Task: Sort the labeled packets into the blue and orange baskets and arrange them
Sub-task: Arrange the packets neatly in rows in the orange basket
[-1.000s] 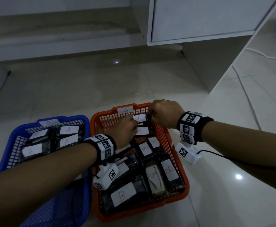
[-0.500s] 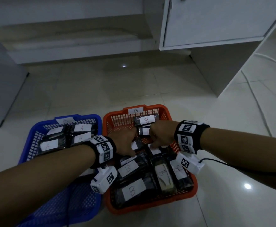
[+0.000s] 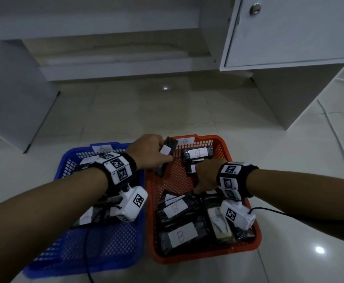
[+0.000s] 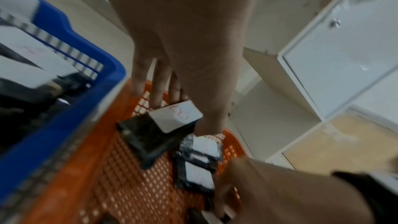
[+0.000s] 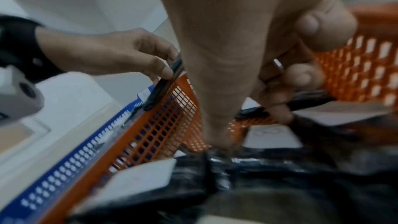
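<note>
Pale tiled floor (image 3: 126,111), two baskets side by side. Left hand (image 3: 148,152) reaches across the blue basket (image 3: 69,260), pinching a B packet (image 3: 166,154) tilted above the orange basket (image 3: 255,242). Right hand (image 3: 207,175), fingers curled, grips a dark packet (image 5: 305,102) inside the orange one.

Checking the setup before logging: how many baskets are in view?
2: the blue basket on the left and the orange basket close beside it on its right, both on the floor. No others show.
</note>
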